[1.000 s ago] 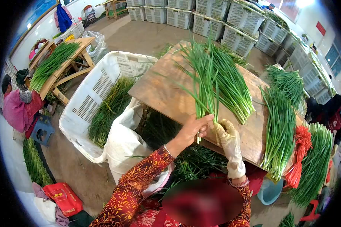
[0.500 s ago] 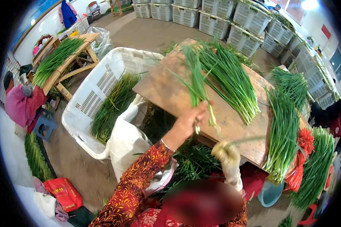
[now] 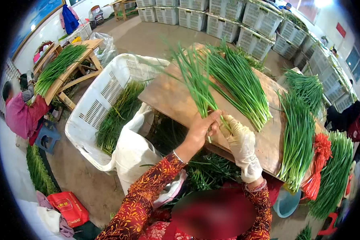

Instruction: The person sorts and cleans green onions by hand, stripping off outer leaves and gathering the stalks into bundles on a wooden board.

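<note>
My left hand (image 3: 199, 131), bare, is closed around the pale stem ends of a small bunch of chives (image 3: 193, 76) over the table's near edge. The bunch's green leaves fan up and away over the wooden board. Close beside it, my right hand (image 3: 241, 141), in a cream glove, pinches stalks at the bunch's lower right side. Its fingertips are partly hidden. Beyond my hands a larger pile of chives (image 3: 244, 88) lies on the wooden board (image 3: 164, 90), stems toward me. To the right rests another thick bundle (image 3: 297, 140), beside red ties (image 3: 319, 168).
A white plastic crate (image 3: 82, 132) with chives stands at left, a white sack (image 3: 134, 148) against it. Loose greens (image 3: 208, 172) lie below the board. A blue bucket (image 3: 287, 204) sits near right. Another person (image 3: 26, 112) sits far left. Stacked crates (image 3: 224, 28) line the back.
My gloved right hand has moved up and in to the bunch beside my left hand; before, it was lower, with a blurred stalk by it. The left hand's bunch now leans farther left.
</note>
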Available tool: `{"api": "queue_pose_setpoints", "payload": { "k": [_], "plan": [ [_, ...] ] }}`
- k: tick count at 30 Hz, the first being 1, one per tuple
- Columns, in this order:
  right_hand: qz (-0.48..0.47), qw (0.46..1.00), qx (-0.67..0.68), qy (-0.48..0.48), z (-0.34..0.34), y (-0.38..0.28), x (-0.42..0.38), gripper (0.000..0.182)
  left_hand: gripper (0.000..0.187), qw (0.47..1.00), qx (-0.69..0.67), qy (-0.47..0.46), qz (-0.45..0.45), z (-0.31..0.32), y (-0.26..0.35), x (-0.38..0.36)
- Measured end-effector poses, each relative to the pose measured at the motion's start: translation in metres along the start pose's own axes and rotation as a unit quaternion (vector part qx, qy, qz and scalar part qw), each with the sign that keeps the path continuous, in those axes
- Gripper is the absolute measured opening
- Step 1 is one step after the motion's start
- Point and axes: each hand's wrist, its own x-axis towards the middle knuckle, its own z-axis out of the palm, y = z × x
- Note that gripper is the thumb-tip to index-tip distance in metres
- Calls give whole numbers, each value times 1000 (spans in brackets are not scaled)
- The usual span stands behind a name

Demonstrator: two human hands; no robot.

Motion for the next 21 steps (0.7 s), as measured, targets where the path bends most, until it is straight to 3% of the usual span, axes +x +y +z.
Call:
{"api": "queue_pose_setpoints", "payload": {
  "k": [1,2,5,9,11,13,15,16,17,19,21],
  "plan": [
    [-8,999,37,8,5,2,-1,22,22,1000,0,2,3,-3,-1,0],
    [65,994,85,-24,7,2,-3,20,21,1000,-22,-1,-12,-6,-4,1],
    [140,971,193,-27,15,6,-3,16,21,996,-78,-5,-40,-5,-2,0],
    [122,977,170,28,15,13,-9,14,25,998,-50,23,-35,-20,0,3],
    [230,940,234,-91,-16,4,-18,15,27,993,-42,113,5,-28,12,11],
    [261,794,481,-266,-39,-1,-49,23,26,992,-32,93,77,-35,31,14],
    [166,843,194,-473,-49,-24,-49,31,27,995,-5,69,67,-38,37,10],
    [32,887,-37,-460,-42,-26,-50,32,26,996,-1,58,64,-36,36,9],
    [21,947,-16,-321,-38,-16,-50,31,25,997,4,43,60,-32,34,8],
    [115,984,63,-120,-38,-11,-33,27,24,998,5,36,41,-20,29,1],
    [101,983,89,-125,-37,-10,-5,26,23,999,5,32,29,-7,24,-5]
  ]
}}
